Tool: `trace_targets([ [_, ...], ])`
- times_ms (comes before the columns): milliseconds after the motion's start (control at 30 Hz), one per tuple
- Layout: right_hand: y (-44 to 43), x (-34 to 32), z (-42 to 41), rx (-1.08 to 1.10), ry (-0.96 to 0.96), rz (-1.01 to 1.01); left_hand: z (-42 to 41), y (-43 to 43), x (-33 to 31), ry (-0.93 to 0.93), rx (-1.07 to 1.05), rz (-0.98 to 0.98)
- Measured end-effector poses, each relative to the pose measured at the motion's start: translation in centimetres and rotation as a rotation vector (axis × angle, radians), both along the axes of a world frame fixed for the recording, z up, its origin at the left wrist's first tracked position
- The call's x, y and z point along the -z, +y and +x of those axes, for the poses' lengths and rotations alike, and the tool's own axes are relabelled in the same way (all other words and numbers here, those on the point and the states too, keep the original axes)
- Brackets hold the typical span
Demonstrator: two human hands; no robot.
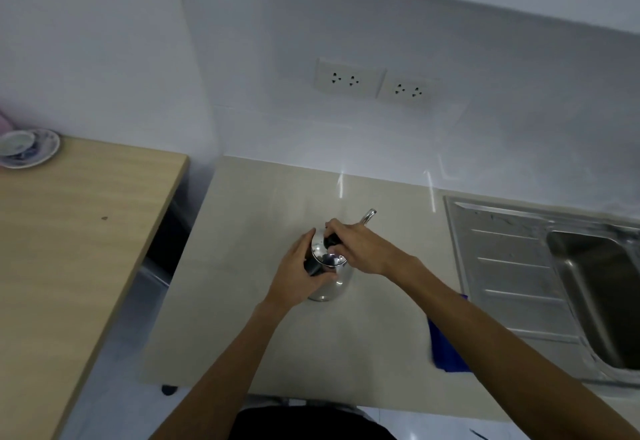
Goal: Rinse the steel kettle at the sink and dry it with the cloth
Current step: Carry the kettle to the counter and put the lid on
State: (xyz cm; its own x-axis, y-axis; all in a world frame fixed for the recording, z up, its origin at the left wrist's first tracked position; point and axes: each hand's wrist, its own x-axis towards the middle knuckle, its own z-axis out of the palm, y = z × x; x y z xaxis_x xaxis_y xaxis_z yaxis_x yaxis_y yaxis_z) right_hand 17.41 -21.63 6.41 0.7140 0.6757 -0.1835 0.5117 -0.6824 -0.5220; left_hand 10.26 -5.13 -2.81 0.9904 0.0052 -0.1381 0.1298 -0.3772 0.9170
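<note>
Count: one steel kettle [329,268], two hands on it, left hand [300,275] and right hand [360,249], and one blue cloth [446,346], partly hidden under the right forearm. One steel sink [502,266] with a single basin and a single ribbed drainboard; two wall outlet plates [348,78] side by side, each with two sockets, so four sockets total. Two surfaces, one beige worktop [242,301] and one wooden table [69,249]; on the table, one saucer [33,150] with one cup on it.

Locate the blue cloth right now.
Head view, lower right: the blue cloth lies on the beige counter, beside the sink's drainboard, partly hidden under the right forearm.
</note>
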Motion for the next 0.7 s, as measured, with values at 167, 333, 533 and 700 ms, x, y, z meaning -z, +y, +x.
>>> trace_targets([
  [167,0.0,0.1,0.2,0.004,-0.003,-0.018,-0.1,0.0,0.0,-0.003,0.008,0.003],
  [333,1.0,0.1,0.7,-0.059,-0.04,-0.103,-0.1,-0.1,0.1,0.016,-0.002,-0.004],
  [533,1.4,1.1,0.5,-0.047,-0.102,-0.17,0.2,0.1,1.1,0.027,0.004,0.003],
  [700,1.7,1.1,0.5,-0.034,-0.094,-0.191,0.2,-0.1,1.2,0.006,0.009,0.022],
])
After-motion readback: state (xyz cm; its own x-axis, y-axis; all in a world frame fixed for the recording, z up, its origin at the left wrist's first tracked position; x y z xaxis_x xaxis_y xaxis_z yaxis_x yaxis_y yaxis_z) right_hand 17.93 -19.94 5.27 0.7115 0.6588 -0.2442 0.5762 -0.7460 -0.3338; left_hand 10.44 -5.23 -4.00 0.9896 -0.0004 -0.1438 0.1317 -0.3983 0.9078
